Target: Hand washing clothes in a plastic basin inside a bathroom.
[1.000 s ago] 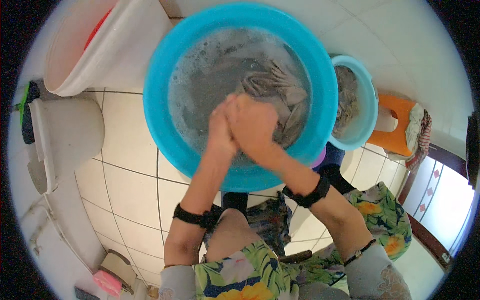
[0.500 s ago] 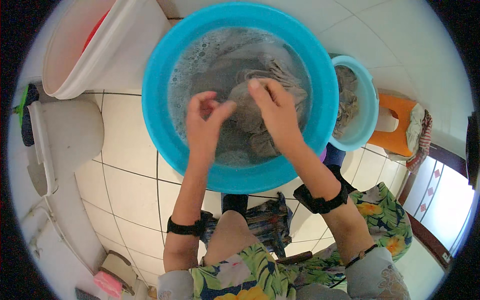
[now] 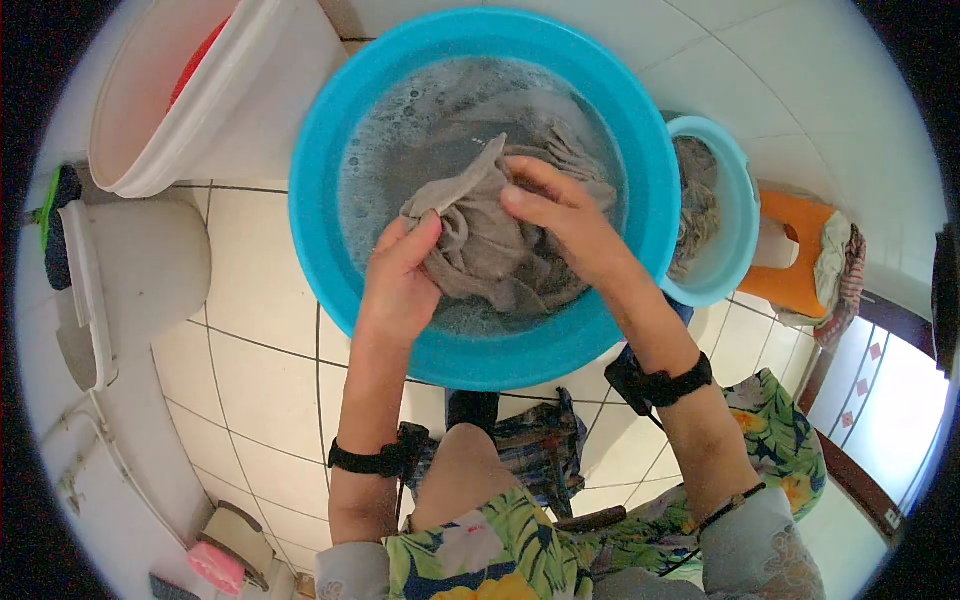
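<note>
A large blue basin (image 3: pixel 320 210) holds soapy, greyish water with foam along its left side. Out of the water, a wet grey-brown cloth (image 3: pixel 490 240) is partly lifted between my hands. My left hand (image 3: pixel 400 285) pinches its left edge between thumb and fingers. My right hand (image 3: pixel 565 215) grips the upper right part, thumb on top, some fingers hidden behind the fabric. The cloth's lower folds hang into the water. More soaked fabric (image 3: pixel 575 155) lies behind it at the right of the basin.
At the right stands a smaller light-blue bucket (image 3: pixel 735 235) with wet cloth in it. Beyond it is an orange stool (image 3: pixel 795 255) with cloths draped over its end. White tubs (image 3: pixel 230 110) stand at the left on the tiled floor (image 3: pixel 260 270). A pink object (image 3: pixel 215 568) sits at lower left.
Both hands were just above the water, the left with nothing in it. Now they have taken hold of the grey-brown cloth and raised part of it, spread between them.
</note>
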{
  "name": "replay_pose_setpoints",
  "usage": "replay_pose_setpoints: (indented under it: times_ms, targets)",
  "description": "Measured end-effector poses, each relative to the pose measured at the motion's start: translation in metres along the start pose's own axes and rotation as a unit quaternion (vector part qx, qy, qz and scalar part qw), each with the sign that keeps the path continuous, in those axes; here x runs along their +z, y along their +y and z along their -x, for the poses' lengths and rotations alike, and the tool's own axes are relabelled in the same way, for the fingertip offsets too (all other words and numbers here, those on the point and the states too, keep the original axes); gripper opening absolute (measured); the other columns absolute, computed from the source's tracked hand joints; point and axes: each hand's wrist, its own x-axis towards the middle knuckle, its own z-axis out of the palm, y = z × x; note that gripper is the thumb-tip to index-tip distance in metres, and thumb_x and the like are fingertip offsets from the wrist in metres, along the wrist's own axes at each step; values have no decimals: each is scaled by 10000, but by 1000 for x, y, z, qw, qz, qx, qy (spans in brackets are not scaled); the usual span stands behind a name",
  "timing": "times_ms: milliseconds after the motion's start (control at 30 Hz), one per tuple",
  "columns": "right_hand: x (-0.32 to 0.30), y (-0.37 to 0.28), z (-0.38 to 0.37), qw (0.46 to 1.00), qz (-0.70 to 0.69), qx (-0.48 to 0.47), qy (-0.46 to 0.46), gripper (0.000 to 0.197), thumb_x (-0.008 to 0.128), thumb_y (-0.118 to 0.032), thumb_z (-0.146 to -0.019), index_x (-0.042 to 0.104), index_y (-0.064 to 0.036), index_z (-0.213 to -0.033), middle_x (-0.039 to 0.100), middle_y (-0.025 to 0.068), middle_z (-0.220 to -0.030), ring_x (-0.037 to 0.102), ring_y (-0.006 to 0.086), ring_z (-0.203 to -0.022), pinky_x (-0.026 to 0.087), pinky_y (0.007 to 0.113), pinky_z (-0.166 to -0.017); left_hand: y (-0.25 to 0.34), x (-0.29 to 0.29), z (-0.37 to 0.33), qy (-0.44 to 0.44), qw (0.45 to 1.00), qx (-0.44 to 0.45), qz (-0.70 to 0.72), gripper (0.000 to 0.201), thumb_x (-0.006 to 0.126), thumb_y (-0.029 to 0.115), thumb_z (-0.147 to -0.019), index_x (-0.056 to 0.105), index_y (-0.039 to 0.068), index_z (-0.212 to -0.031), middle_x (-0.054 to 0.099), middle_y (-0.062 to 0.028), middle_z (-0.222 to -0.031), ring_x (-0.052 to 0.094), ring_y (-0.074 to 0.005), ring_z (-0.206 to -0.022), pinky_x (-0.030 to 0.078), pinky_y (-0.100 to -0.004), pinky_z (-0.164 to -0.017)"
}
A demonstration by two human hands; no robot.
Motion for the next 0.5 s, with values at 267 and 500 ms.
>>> replay_pose_setpoints:
  times_ms: [267,500]
  targets:
    - [14,-12,-1,993,31,-59,101,174,600,-210,-864,620,-43,-909,629,63,-836,590,162,-795,456,311,-746,0,-1,-16,-2,1000,12,11,393,513,306,-937,517,-5,-1176,584,-97,-1149,553,-201,-1070,421,-342,-942]
    - [90,2,50,880,435,-188,33,252,614,-289,-831,558,-64,-732,610,85,-685,614,243,-639,474,348,-599,-20,-66,-37,-51,990,-84,106,272,566,339,-901,591,101,-1029,663,-71,-802,637,-240,-793,518,-374,-673]
